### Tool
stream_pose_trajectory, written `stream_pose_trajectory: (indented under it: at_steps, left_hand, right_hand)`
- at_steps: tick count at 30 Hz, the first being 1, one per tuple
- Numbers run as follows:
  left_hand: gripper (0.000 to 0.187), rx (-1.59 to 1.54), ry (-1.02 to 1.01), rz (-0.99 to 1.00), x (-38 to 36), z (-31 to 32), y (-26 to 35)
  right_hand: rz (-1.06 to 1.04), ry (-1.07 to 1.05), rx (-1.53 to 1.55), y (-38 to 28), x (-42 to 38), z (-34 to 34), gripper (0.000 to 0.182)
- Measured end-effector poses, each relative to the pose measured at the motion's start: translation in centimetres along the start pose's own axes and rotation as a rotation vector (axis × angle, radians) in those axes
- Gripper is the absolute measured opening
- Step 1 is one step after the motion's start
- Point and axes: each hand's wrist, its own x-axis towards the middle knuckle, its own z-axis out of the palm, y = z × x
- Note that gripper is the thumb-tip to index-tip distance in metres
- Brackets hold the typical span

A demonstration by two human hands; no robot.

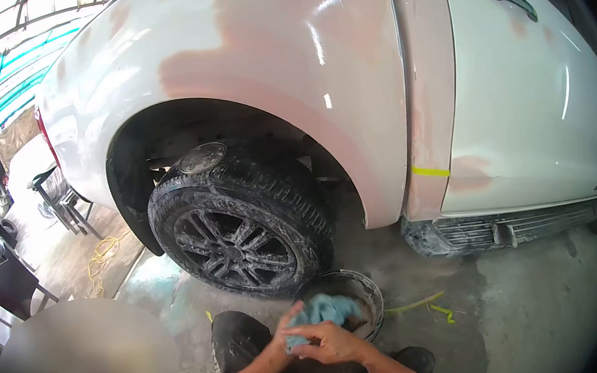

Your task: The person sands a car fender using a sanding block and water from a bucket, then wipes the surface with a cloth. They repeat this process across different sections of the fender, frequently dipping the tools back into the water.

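Note:
A light blue cloth is bunched between my two hands, above and partly over a round dark bucket on the floor. My left hand is closed on the cloth's near left side. Across its front, my right hand has its fingers curled against the same cloth, thumb and fingertips pinching towards the left hand. Murky grey-brown water or residue shows inside the bucket. Just beyond it stands the dusty rear wheel of a white vehicle. A flat round disc lies on top of the tyre.
The body panel has pinkish filler patches, and yellow tape crosses the door edge. A side step juts out low at right. Yellow tape scraps lie on the floor. Chairs and a yellow cord are at left.

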Motion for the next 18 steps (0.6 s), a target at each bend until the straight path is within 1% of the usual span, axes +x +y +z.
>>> stream_pose_trajectory:
  at_steps: [1,2,3,4,5,7,8,10,12,14,15,16,18]
  left_hand:
    - [0.058,-0.009,-0.036,0.096,0.0,0.4,2.5]
    - [0.058,0.047,-0.203,0.237,1.2,-0.5,5.8]
    - [0.062,0.108,-0.098,0.383,0.0,2.2,9.2]
    - [0.066,0.170,-0.206,0.575,0.0,3.4,12.6]
    - [0.068,0.190,-0.015,0.712,-2.3,6.5,15.8]
    - [0.063,0.337,-0.031,0.992,-5.9,11.1,22.3]
    - [0.059,0.535,-0.075,1.212,-5.3,9.8,27.3]
    - [0.057,0.966,0.155,1.442,-7.2,14.5,32.5]
    - [0.054,1.410,0.405,1.619,-8.1,19.9,37.2]
    - [0.053,1.656,0.415,2.183,-5.6,24.5,42.4]
    - [0.050,1.590,0.591,2.271,-4.3,26.7,43.3]
    - [0.049,2.150,0.867,2.087,-0.9,24.3,52.5]
    - [0.050,1.934,1.129,2.122,0.3,28.9,51.3]
  right_hand:
    - [-0.022,0.088,-0.060,-0.6,-0.4,-0.6,0.047]
    - [-0.044,0.174,-0.122,-1.7,-0.8,-1.6,0.047]
    - [-0.068,0.258,-0.182,-2.3,-1.4,-2.6,0.046]
    - [-0.045,0.325,-0.195,-0.4,-2.0,-3.6,0.044]
    - [-0.046,0.385,-0.136,0.2,-2.5,-4.4,0.043]
    - [-0.049,0.495,-0.016,0.8,-3.0,-5.4,0.040]
    - [-0.051,0.522,0.016,1.2,-3.2,-5.7,0.040]
    - [-0.054,0.584,0.084,2.0,-3.6,-6.0,0.042]
    - [-0.012,0.593,0.012,2.3,-3.8,-6.5,0.042]
    - [0.008,0.603,-0.051,2.1,-4.0,-6.8,0.043]
    - [0.007,0.607,-0.081,1.8,-3.9,-7.0,0.044]
    - [0.004,0.616,-0.112,1.8,-4.0,-7.2,0.045]
    - [-0.001,0.640,-0.247,2.7,-4.3,-7.6,0.048]
